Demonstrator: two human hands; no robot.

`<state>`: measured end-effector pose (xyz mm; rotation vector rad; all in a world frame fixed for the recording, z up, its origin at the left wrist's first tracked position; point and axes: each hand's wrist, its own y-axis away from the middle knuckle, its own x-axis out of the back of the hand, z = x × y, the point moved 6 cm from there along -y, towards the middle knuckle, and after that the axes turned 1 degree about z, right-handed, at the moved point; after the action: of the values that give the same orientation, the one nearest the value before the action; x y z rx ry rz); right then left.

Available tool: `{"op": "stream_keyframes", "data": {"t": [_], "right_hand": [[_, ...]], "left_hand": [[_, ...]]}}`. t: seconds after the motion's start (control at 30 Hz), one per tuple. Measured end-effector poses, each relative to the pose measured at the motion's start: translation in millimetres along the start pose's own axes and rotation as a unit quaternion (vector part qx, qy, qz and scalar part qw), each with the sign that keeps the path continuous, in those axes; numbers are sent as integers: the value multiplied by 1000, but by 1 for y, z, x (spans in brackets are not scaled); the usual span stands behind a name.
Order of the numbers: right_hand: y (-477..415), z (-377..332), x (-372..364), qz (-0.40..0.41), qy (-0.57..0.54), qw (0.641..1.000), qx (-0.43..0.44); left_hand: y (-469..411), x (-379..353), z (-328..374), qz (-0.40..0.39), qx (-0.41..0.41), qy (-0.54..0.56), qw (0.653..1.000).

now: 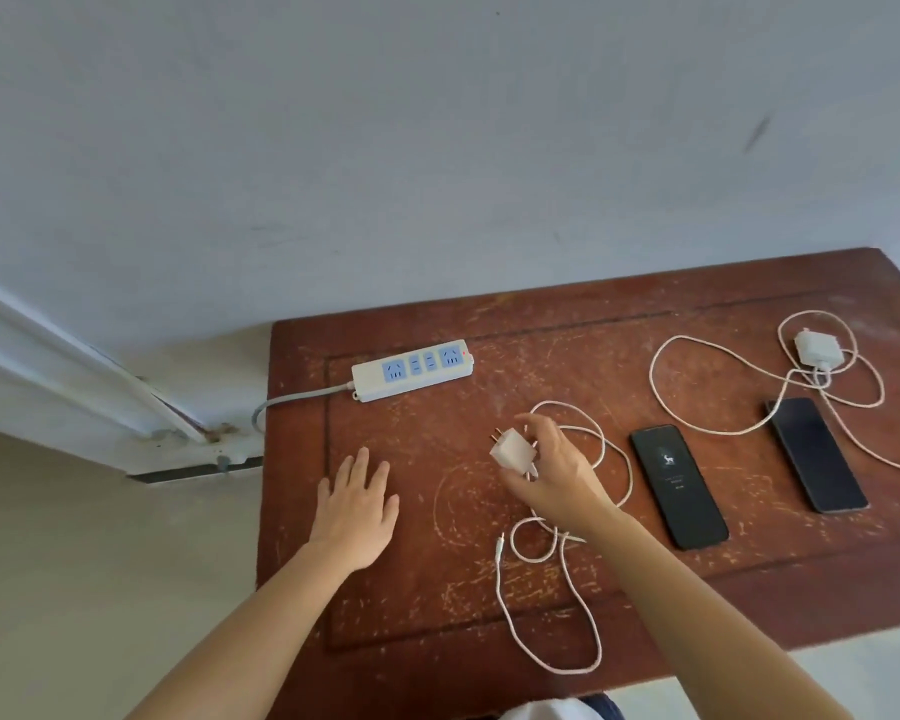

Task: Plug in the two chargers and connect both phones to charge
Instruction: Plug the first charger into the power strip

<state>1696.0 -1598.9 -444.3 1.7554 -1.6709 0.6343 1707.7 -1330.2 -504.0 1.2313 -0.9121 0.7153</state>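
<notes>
A: Near charger?
B: White two-prong plastic charger (513,450) pinched in right hand (554,472), table centre, prongs toward 10 o'clock, its braided white cable (557,605) looping toward 6.
A: Left hand?
B: Left hand (357,506) flat, fingers spread, gripping nothing, on scratched red-brown wooden table (541,345).
A: Rest?
B: White power strip with blue sockets (412,370) at 11; second white charger (817,348) at 2; two black phones (679,485) at 3.

scratched brown table (619,589), pale wall (437,148), white pipes (74,366)

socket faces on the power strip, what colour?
Blue, on a white power strip; head view.
</notes>
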Motion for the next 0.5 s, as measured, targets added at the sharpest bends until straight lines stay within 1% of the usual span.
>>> {"op": "stream_keyframes", "data": {"t": [0.1, 0.23, 0.33, 0.43, 0.5], "right_hand": [[-16, -21, -2, 25, -39, 998, -36], [-38, -37, -7, 18, -66, 997, -33], [-60, -42, -13, 10, -88, 995, -45], [-81, -45, -24, 4, -113, 992, -64], [-96, -48, -32, -8, -115, 991, -65]], "left_hand": [[3, -8, -16, 7, -35, -12, 999], [2, -8, -24, 23, -68, -28, 997], [-12, 10, -26, 83, -80, -22, 993], [-33, 30, -34, 144, -57, 9, 988], [-50, 38, -39, 167, -56, 17, 984]]}}
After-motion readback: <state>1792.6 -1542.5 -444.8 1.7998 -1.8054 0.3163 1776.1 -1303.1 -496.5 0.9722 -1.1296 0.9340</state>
